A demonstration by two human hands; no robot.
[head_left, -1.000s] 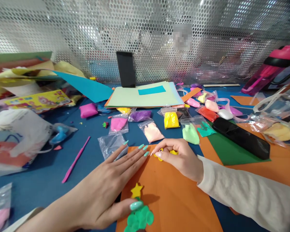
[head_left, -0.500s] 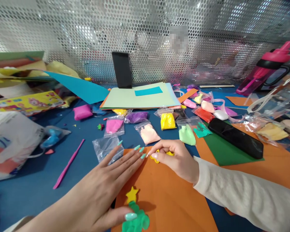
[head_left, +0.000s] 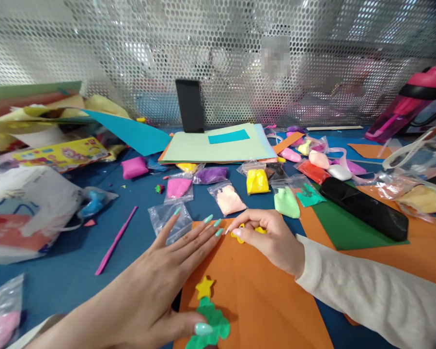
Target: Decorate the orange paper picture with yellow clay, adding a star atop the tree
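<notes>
My left hand lies palm down with its fingers spread. Its fingertips reach the top part of an orange sheet and a clear plastic bag. Its thumb rests over a green clay tree, topped by a yellow clay star. Near the sheet's upper edge, my right hand is closed, thumb and index finger bent together on a small looped yellow clay piece. More yellow clay shows behind its fingers, which partly hide both pieces.
Bagged clay in several colours lies beyond my hands. A pink tool is at left, a black case at right. Behind stand a phone and a perforated metal screen; a pink bottle is at far right.
The view has shifted slightly, so most things appear farther right. A bag of pink clay shows more at lower left. My hands keep nearly the same pose.
</notes>
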